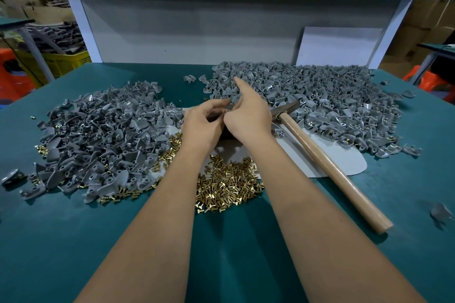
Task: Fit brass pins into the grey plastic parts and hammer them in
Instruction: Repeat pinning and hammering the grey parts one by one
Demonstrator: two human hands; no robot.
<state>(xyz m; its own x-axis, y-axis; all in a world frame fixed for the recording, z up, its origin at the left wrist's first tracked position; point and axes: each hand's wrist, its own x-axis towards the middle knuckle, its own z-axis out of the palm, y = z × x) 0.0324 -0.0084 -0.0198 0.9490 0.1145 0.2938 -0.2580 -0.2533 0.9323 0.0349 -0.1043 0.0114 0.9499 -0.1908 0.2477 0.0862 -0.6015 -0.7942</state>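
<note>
My left hand and my right hand meet at the middle of the green table. Together they pinch a small grey plastic part over a dark block. My right index finger sticks out straight toward the far pile. Whether a pin is between the fingers is hidden. Loose brass pins lie heaped just in front of my wrists. Grey plastic parts fill a left pile and a larger right pile. A hammer with a wooden handle lies to the right of my right hand, untouched.
A white sheet lies under the hammer and the block. The table's green mat is bare near me. A stray grey part sits at the right edge. A white shelf frame stands at the table's back, with a yellow crate beyond the left side.
</note>
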